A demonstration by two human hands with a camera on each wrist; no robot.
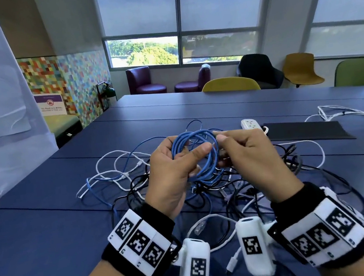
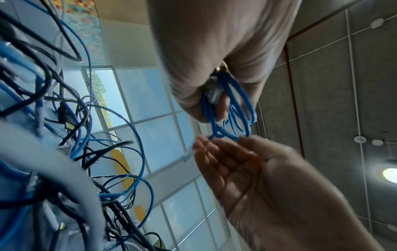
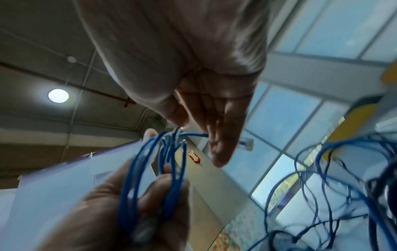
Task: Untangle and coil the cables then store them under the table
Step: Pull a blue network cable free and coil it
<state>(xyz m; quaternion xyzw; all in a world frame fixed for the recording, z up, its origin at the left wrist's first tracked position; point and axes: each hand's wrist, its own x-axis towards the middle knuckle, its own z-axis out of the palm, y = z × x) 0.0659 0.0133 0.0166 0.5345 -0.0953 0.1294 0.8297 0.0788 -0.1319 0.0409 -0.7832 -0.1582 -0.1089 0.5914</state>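
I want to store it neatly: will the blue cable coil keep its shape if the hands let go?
Probably not. The blue cable coil shows no tie, so its thin loops would likely spring apart. The left hand gripping it suggests it is light.

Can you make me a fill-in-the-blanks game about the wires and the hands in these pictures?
1. The coil held in both hands is coloured ____.
2. The tangled cables lie on a ____.
3. The white power strip lies beside a flat ____ mat.
4. The left hand and the ____ hand both grip the coil.

Missing words: blue; table; black; right
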